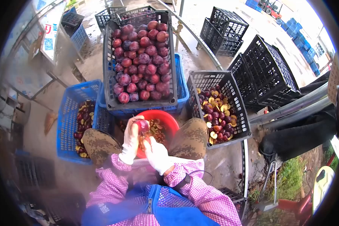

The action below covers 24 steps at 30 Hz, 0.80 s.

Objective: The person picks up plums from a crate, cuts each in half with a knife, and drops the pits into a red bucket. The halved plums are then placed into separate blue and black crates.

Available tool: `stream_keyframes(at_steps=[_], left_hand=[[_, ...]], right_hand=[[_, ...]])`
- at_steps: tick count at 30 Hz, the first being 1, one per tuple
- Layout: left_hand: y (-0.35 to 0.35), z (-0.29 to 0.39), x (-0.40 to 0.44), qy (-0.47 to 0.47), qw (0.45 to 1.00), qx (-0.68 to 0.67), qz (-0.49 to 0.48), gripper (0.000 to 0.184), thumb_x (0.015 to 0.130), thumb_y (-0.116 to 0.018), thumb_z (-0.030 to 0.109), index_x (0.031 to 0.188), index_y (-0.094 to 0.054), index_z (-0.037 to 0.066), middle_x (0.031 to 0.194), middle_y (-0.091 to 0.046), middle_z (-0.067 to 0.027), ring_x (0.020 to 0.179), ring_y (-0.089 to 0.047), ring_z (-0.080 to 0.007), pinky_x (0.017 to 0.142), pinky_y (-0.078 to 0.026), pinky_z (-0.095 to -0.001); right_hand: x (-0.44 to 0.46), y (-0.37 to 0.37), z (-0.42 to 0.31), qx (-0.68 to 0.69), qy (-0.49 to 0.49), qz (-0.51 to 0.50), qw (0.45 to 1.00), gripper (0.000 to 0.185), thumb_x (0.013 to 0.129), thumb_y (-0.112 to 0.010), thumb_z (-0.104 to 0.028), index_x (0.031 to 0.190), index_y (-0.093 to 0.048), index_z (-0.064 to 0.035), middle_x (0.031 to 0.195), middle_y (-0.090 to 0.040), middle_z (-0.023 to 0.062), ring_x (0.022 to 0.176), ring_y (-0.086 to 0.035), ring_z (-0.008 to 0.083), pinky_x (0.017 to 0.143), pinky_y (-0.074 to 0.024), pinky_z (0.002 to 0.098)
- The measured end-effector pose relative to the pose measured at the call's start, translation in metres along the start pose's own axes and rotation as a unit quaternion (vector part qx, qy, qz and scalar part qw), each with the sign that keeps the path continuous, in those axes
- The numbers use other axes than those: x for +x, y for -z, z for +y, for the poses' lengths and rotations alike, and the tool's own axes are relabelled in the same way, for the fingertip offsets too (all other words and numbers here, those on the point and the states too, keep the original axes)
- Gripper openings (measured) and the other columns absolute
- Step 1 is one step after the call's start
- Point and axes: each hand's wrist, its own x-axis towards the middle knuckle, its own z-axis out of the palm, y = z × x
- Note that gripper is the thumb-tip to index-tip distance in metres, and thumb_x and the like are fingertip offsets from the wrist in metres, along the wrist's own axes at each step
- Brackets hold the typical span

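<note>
A red plum (142,126) is held above a red bucket (172,123) by my left hand (129,141), its gloved fingers wrapped round the fruit. My right hand (157,153), in a white glove with bare fingertips, is closed near the plum's lower edge; what it grips, if anything, is too small to make out. Pits and scraps of flesh lie inside the bucket, between my knees. Beyond it, whole plums (143,60) fill a black crate (107,75) resting on a blue one (181,81).
Halved plums lie in a black crate (246,124) on the right and a blue crate (66,113) on the left. Stacked black crates (265,71) stand farther right, beside a person's dark-clothed leg (297,137). Metal rails (199,39) run behind.
</note>
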Motion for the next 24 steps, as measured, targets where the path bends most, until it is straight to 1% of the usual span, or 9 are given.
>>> stream_keyframes(at_steps=[2,3,5,10,14,17,19,23,24], left_hand=[[-0.002,0.003,0.002,-0.178,0.96,0.213,0.034,0.033,0.094,-0.044,0.03,0.114,-0.047,0.003,0.084,-0.059,-0.0091,0.076,-0.06,-0.0176,0.072,-0.049,-0.0289],[-0.011,0.001,-0.004,-0.174,0.963,0.203,0.037,0.033,0.094,-0.044,0.03,0.114,-0.047,0.003,0.084,-0.059,-0.0091,0.076,-0.06,-0.0176,0.072,-0.049,-0.0289],[-0.014,0.012,-0.006,-0.046,0.996,0.063,0.05,0.036,0.094,-0.044,0.036,0.11,-0.047,0.003,0.081,-0.06,-0.0095,0.071,-0.06,-0.0175,0.07,-0.05,-0.0304],[0.005,0.029,0.022,0.065,0.962,-0.249,0.087,0.061,0.089,-0.041,0.064,0.071,-0.056,0.007,0.067,-0.06,-0.0072,0.067,-0.059,-0.0186,0.081,-0.047,-0.0343],[0.004,0.024,0.002,-0.107,0.983,0.148,0.017,0.041,0.1,-0.033,0.043,0.098,-0.051,0.006,0.078,-0.059,-0.0042,0.07,-0.058,-0.013,0.066,-0.048,-0.0296],[-0.041,0.032,-0.029,-0.141,0.928,0.34,0.055,0.02,0.097,-0.044,0.024,0.095,-0.051,0.006,0.074,-0.061,-0.0141,0.069,-0.063,-0.0324,0.06,-0.048,-0.0387],[-0.045,0.02,-0.032,-0.125,0.94,0.312,0.064,0.016,0.096,-0.045,0.021,0.096,-0.05,0.006,0.074,-0.06,-0.0172,0.071,-0.063,-0.0388,0.056,-0.048,-0.0442],[-0.025,-0.038,-0.036,-0.353,0.791,0.485,0.121,0.024,0.098,-0.038,0.019,0.112,-0.051,0.003,0.099,-0.059,-0.0213,0.095,-0.059,-0.0332,0.075,-0.049,-0.0379],[-0.02,-0.028,-0.038,-0.178,0.929,0.324,0.005,0.032,0.1,-0.033,0.022,0.12,-0.048,0.002,0.111,-0.055,-0.0191,0.108,-0.053,-0.028,0.087,-0.045,-0.0344]], right_hand=[[0.002,0.003,-0.006,0.097,-0.034,-0.039,0.994,0.029,0.093,-0.05,-0.027,0.103,-0.054,-0.0007,0.076,-0.062,0.0223,0.07,-0.062,0.0394,0.062,-0.0479,0.0451],[-0.003,0.011,-0.003,0.087,-0.037,-0.042,0.995,0.029,0.093,-0.05,-0.027,0.103,-0.054,-0.0007,0.076,-0.062,0.0223,0.07,-0.062,0.0394,0.062,-0.0479,0.0451],[-0.003,0.005,-0.006,0.043,0.0,-0.023,0.999,0.026,0.092,-0.051,-0.024,0.103,-0.055,-0.0012,0.073,-0.062,0.0216,0.068,-0.061,0.0388,0.06,-0.0476,0.0456],[-0.025,0.009,0.005,-0.004,0.029,0.009,1.0,0.026,0.088,-0.056,-0.031,0.098,-0.055,-0.007,0.073,-0.062,0.018,0.065,-0.062,0.0382,0.06,-0.0488,0.0456],[0.009,0.019,0.008,0.261,-0.067,0.124,0.955,0.018,0.086,-0.062,-0.014,0.097,-0.055,-0.0022,0.081,-0.055,0.0104,0.074,-0.052,0.0129,0.068,-0.045,0.0279],[0.03,0.021,0.0,0.204,-0.043,0.148,0.967,0.024,0.085,-0.064,-0.021,0.094,-0.053,-0.0023,0.08,-0.055,0.0111,0.073,-0.051,0.0151,0.068,-0.0439,0.0288],[0.03,0.026,-0.013,0.214,-0.088,0.141,0.963,0.025,0.082,-0.067,-0.024,0.087,-0.054,-0.003,0.072,-0.054,0.0094,0.065,-0.051,0.0167,0.063,-0.0443,0.0308],[0.033,0.024,-0.017,0.118,-0.039,0.21,0.97,0.018,0.08,-0.068,-0.014,0.076,-0.055,-0.0033,0.066,-0.057,0.0086,0.06,-0.055,0.0144,0.057,-0.0459,0.0296],[0.034,0.026,-0.017,0.103,-0.001,0.181,0.978,0.017,0.08,-0.068,-0.014,0.075,-0.055,-0.0035,0.066,-0.056,0.0086,0.058,-0.054,0.0146,0.055,-0.0453,0.0297]])
